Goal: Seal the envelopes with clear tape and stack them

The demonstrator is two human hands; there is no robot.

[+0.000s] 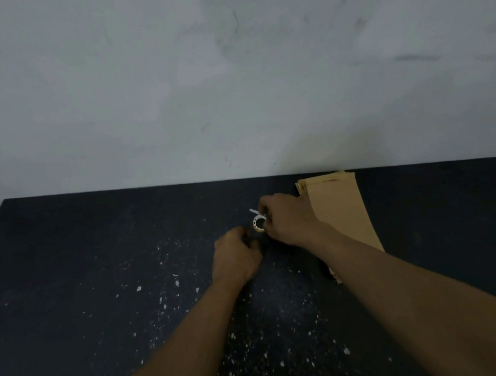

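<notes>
The right hand [284, 217] had its grip clamped on the tape roll [259, 224], mid-way across the desk [68, 261]! The left hand [235, 252] sat curled just beside it, and I couldn't tell its grip. The envelopes [340, 210] lay stacked far right.

Dim, soft, slightly blurred wide-angle view.

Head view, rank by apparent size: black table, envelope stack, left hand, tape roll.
1. black table
2. envelope stack, though part of it is hidden
3. left hand, nearer the camera yet smaller
4. tape roll, partly covered by the right hand
</notes>
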